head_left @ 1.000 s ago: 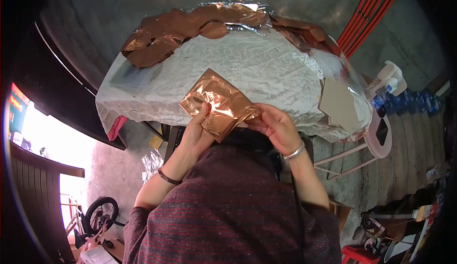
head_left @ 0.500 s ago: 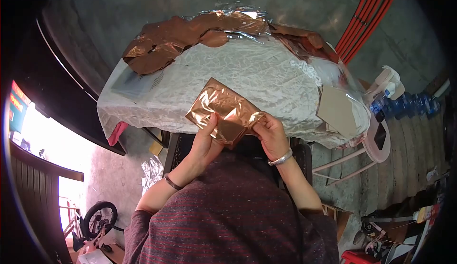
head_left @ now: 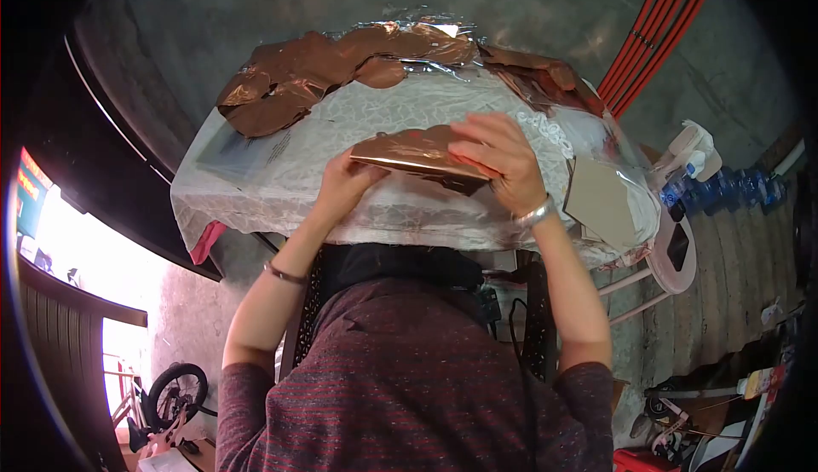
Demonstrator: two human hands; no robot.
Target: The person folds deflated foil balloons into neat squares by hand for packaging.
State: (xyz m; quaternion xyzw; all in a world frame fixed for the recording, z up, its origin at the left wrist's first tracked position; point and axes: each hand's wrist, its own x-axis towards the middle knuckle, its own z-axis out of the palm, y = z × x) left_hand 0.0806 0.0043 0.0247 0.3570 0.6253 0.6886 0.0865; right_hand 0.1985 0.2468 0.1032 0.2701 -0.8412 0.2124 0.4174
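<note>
A folded piece of shiny copper-coloured foil [head_left: 409, 150] is held up over the near part of the table, tilted so its bright front edge faces me. My left hand [head_left: 342, 189] grips its left end, fingers hidden behind the foil. Over the right end, my right hand [head_left: 509, 165] has its fingers stretched out and slightly apart, a little blurred, touching or close above the surface. An orange-red patch shows beneath these fingers. More flat copper foil pieces [head_left: 298, 67] with rounded outlines lie in an overlapping row along the table's far edge.
A crinkled white cover [head_left: 247, 208] drapes the table. Small white rings [head_left: 550, 134] lie in a pile at right, near a grey-beige card [head_left: 603, 199]. A round stool [head_left: 679, 263] carries a dark phone [head_left: 679, 246]. Blue-tinted bottles [head_left: 733, 189] stand beyond it.
Both hands and the foil have moved away from my body, further over the table. The foil has tipped from face-up to nearly edge-on. My right fingers have gone from pinching its corner to outstretched.
</note>
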